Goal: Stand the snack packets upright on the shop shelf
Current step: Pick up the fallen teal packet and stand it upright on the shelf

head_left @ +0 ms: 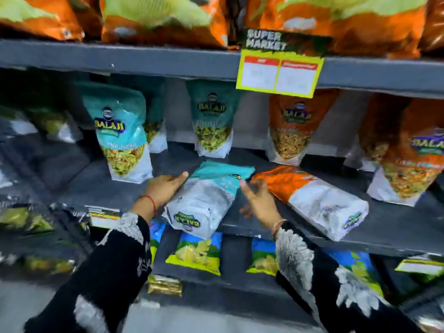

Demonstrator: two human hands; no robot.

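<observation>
We have the teal packet (204, 200) lying flat on the shelf (101, 188), long axis from 7 to 1 o'clock; our left hand (165, 186) rests flat-fingered against its 9 o'clock edge. Our right hand (258, 200) hovers open, fingers spread, at 3 o'clock; both seem equally near.

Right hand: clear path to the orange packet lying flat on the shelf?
Probably yes. The right hand is open right beside the flat orange packet, its fingers near the packet's orange end. Nothing sits between them; the flat teal packet lies on the hand's other side.
</observation>
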